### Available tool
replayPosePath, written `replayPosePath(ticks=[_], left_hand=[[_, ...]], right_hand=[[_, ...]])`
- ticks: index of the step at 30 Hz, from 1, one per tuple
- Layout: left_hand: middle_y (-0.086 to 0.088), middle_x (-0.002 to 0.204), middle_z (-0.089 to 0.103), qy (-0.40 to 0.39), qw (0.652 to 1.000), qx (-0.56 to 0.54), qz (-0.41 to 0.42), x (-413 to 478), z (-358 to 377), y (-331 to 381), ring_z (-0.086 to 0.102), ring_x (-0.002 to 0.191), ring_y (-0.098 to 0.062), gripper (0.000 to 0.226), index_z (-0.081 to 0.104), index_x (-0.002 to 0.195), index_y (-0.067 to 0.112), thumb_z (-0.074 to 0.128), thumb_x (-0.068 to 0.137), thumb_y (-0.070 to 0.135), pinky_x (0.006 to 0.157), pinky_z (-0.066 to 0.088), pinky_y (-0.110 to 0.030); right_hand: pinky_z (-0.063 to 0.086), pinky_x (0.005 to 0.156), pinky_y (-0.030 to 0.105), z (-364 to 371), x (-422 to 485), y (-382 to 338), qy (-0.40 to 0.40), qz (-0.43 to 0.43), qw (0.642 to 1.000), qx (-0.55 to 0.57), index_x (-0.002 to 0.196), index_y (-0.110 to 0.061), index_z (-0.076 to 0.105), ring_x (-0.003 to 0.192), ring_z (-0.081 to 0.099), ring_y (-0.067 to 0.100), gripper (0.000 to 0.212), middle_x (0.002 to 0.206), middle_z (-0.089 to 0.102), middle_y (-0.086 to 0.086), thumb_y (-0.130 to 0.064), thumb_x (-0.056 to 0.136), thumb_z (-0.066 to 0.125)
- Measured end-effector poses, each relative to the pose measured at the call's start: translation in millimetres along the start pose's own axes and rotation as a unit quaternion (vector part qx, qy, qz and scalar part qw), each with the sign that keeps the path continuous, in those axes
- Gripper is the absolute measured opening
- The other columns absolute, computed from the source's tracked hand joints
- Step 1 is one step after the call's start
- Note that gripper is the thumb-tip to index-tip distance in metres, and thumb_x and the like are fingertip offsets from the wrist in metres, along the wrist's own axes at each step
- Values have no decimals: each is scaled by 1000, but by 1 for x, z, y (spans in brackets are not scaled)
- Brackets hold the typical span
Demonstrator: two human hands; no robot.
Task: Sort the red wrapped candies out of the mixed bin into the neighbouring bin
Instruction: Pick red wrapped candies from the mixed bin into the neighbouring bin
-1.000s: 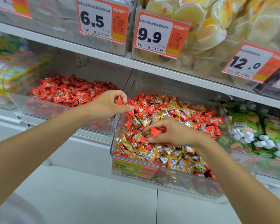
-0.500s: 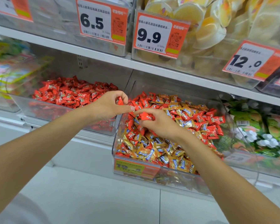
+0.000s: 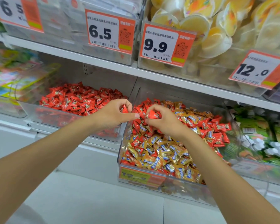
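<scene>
A clear mixed bin (image 3: pixel 122 143) holds red and gold wrapped candies (image 3: pixel 165 152). Left of it stands a clear neighbouring bin (image 3: pixel 29 110) filled with red candies (image 3: pixel 78 99) only. My left hand (image 3: pixel 115 114) hovers over the wall between the two bins, fingers curled round red candies (image 3: pixel 124 109). My right hand (image 3: pixel 162 121) is over the mixed bin's far left corner and pinches one red candy (image 3: pixel 153 114), held up close to my left thumb.
A shelf edge (image 3: pixel 103 63) runs above the bins, with price tags 6.5 (image 3: pixel 109 32), 9.9 (image 3: pixel 166 45) and 12.0 (image 3: pixel 259 69). Jelly cups (image 3: pixel 217 29) fill the bin above. Green packets (image 3: pixel 263 139) lie to the right, colourful packs (image 3: pixel 8 75) to the left.
My right hand has lifted a red candy out of the mixed pile and carried it up and left, towards my left hand. My left hand has kept its place and its hold.
</scene>
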State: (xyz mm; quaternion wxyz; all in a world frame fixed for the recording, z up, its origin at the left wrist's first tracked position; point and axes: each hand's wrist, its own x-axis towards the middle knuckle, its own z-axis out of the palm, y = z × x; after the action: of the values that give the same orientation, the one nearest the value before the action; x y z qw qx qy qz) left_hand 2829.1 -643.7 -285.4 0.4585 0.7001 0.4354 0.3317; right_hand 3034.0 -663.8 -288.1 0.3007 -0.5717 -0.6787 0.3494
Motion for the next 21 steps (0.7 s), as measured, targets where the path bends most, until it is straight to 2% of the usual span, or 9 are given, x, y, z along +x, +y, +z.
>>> replayPosePath(ticks=[3, 5, 8, 10, 12, 13, 15, 16, 21], left_hand=[[-5, 74, 50, 3, 1000, 13, 4, 0, -1, 0, 39, 64, -18, 27, 52, 75, 18, 76, 79, 28, 62, 35, -31], [-5, 72, 50, -2, 1000, 10, 3, 0, -3, -2, 40, 65, -20, 29, 53, 73, 19, 78, 76, 33, 63, 35, -32], [-3, 71, 51, 2, 999, 34, 8, -2, -5, -4, 42, 65, -19, 33, 55, 70, 22, 79, 72, 43, 63, 35, -32], [-3, 71, 50, 7, 999, 42, 8, -4, -4, -4, 42, 66, -19, 35, 54, 68, 23, 76, 68, 51, 63, 36, -32], [-4, 71, 49, 4, 999, 45, 2, -5, -4, -1, 41, 66, -19, 34, 54, 69, 24, 75, 70, 51, 64, 35, -33], [-5, 71, 49, 4, 999, 45, 0, -6, -3, 0, 40, 66, -19, 31, 54, 70, 23, 75, 75, 45, 64, 34, -32], [-6, 71, 48, 7, 999, 43, -3, -7, -2, 1, 39, 66, -19, 27, 53, 72, 19, 73, 81, 34, 63, 33, -31], [-6, 72, 48, 9, 999, 43, -3, -7, -2, 2, 39, 67, -18, 26, 53, 72, 18, 73, 82, 32, 64, 33, -31], [-3, 74, 50, 19, 998, 63, -6, -8, -1, 5, 40, 65, -16, 28, 54, 76, 16, 74, 80, 35, 61, 36, -25]], right_hand=[[43, 60, 18, -3, 10, 4, 81, -32, 994, -63, 98, -14, 57, 63, 51, 1, 15, 86, 59, 0, -13, 88, 68], [42, 67, 23, 5, 17, 8, 74, -32, 988, -128, 103, -20, 56, 75, 52, 5, 24, 94, 57, -3, -29, 87, 70], [48, 90, 37, 26, 24, 14, -11, -22, 945, -327, 139, -27, 40, 116, 52, 20, 78, 132, 49, 0, -62, 76, 69], [45, 90, 39, 34, 28, 16, -22, -23, 918, -396, 148, -28, 29, 125, 48, 24, 93, 142, 42, 2, -67, 74, 68], [43, 79, 34, 36, 29, 16, -2, -29, 929, -368, 142, -27, 38, 116, 54, 23, 79, 133, 51, 1, -59, 77, 69], [43, 73, 32, 36, 28, 15, 3, -38, 943, -331, 132, -27, 48, 108, 57, 21, 62, 123, 57, -1, -52, 78, 69], [40, 62, 33, 33, 24, 13, 14, -51, 975, -217, 95, -28, 58, 78, 59, 15, 23, 89, 62, -7, -35, 77, 72], [42, 57, 34, 30, 22, 11, 14, -52, 987, -151, 84, -27, 56, 66, 57, 13, 19, 76, 59, -8, -27, 77, 73], [47, 55, 24, -6, -4, 1, -11, 4, 999, 42, 100, -14, 64, 60, 58, 11, 19, 74, 63, -1, -9, 83, 72]])
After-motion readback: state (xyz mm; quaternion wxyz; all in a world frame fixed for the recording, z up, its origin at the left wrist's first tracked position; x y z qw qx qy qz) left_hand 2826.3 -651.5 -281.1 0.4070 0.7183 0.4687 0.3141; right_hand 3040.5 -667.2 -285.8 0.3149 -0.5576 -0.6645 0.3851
